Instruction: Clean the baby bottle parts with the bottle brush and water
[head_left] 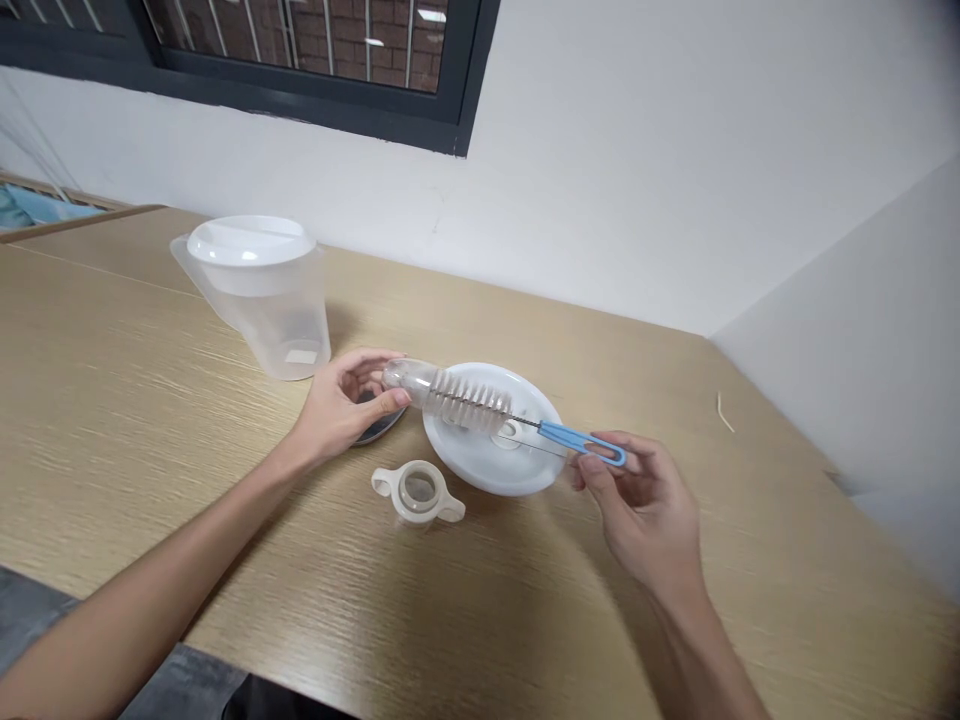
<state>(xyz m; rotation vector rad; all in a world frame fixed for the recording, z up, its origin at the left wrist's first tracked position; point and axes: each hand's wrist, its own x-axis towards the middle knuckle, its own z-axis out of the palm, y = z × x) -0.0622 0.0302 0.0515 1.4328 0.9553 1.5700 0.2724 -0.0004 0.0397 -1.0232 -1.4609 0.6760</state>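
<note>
My left hand [349,405] is closed around the rounded end of a small clear bottle [409,377], above the table. In my right hand [646,505] is the blue loop handle of a bottle brush [474,400]. The brush's pale bristles meet the bottle's right end; how far they reach inside I cannot tell. Under the brush stands a white bowl [487,472] with a small white part [507,433] in it. A cream ring with two side handles [418,490] lies on the table in front of the bowl. Below my left hand a dark round object [381,428] shows partly.
A translucent pitcher [262,300] with a white lid stands at the back left. The wooden table [480,620] meets a white wall behind, with a dark-framed window above. A thin pale strip [724,412] lies at the right.
</note>
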